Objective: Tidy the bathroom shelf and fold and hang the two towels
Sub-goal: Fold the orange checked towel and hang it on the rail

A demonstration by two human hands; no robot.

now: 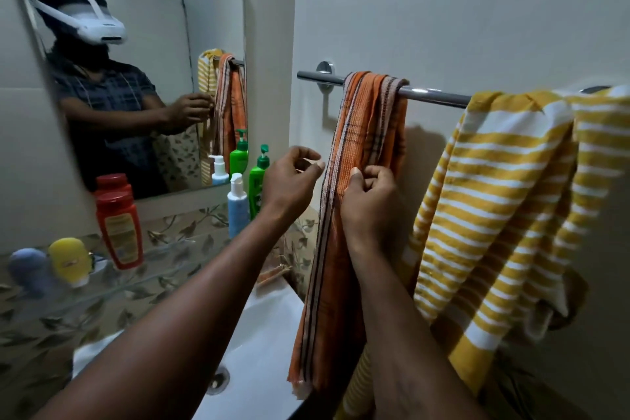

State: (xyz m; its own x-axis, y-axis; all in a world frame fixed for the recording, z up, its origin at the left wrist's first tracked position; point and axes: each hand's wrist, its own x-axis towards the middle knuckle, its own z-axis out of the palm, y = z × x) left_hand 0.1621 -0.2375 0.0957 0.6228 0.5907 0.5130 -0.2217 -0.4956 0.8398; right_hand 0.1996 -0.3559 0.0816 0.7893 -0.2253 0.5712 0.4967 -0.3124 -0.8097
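The right hand (370, 196) pinches the front layer of the orange striped towel (370, 119), which hangs narrow over the chrome towel rail (438, 96), probably to steady it, while the left hand (291, 179), loosely curled and empty, waits beside its edge, seemingly ready to straighten it.
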